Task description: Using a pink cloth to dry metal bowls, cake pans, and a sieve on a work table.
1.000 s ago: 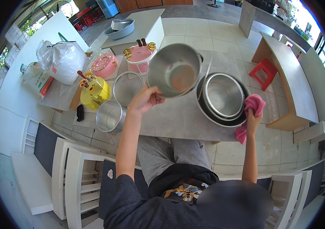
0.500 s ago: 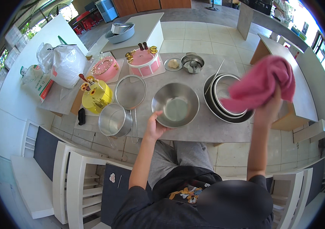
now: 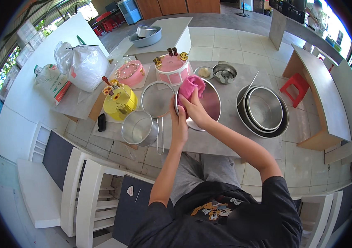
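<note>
A steel mixing bowl (image 3: 212, 101) is tilted over the middle of the table. My left hand (image 3: 179, 120) grips its left rim, fingers partly hidden behind the wall. Bunched in my right hand (image 3: 196, 109) is a pink cloth (image 3: 191, 87), pressed against the bowl's left rim and inner side. To the left lie a round strainer (image 3: 158, 99) with a long handle and a deep steel pot (image 3: 139, 129). Nested steel bowls (image 3: 265, 108) sit in a larger dark-rimmed one on the right, a thin rod leaning on their edge.
Three decorated cakes stand at the back left: a yellow cake (image 3: 121, 103), a pink cake (image 3: 129, 73) and a taller pink-and-white cake (image 3: 173, 69). Behind the bowl are a small dish (image 3: 204, 73) and a small steel bowl (image 3: 225, 73). A black object (image 3: 101, 122) lies near the left edge.
My right hand has brought the pink cloth from the right, above the nested bowls, leftward onto the mixing bowl. The bowl, level before, is now tilted in my left hand.
</note>
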Tool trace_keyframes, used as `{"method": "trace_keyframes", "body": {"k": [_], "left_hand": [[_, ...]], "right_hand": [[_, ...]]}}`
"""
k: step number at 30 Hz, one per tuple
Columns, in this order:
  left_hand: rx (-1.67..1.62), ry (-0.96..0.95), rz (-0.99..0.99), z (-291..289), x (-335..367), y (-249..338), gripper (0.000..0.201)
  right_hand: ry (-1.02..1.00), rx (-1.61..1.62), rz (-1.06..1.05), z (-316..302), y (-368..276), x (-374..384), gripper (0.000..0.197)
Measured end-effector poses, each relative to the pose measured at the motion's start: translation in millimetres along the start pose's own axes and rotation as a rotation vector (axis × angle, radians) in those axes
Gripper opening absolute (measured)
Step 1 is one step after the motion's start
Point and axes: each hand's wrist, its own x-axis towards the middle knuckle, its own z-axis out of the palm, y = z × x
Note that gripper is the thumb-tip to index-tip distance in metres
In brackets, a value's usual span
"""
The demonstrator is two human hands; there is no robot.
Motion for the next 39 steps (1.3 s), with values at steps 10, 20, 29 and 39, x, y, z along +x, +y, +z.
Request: {"method": "trace_keyframes", "body": {"k": [10, 20, 29, 39], "left_hand": [[-0.325, -0.055, -0.070, -27.2, 14.5, 1.4, 0.078], [0.038, 0.089, 0.014, -40.5, 10.7, -19.0, 0.074], [-0.077, 0.023, -0.047, -41.2, 1.7, 9.9, 0.073], [0.033, 0.041, 0.052, -60.7, 6.0, 2.5, 0.071]], "right_hand": [[-0.078, -1.373, -0.668, -15.9, -53.8, 15.7, 0.033], [-0.048, -1.310, -0.551, -7.1, -47.7, 17.2, 0.044], [-0.463, -1.780, -0.291, -18.6, -79.0, 5.0, 0.050], [-0.870, -1.623, -0.134, -14.1, -94.4, -2.4, 0.040]]}}
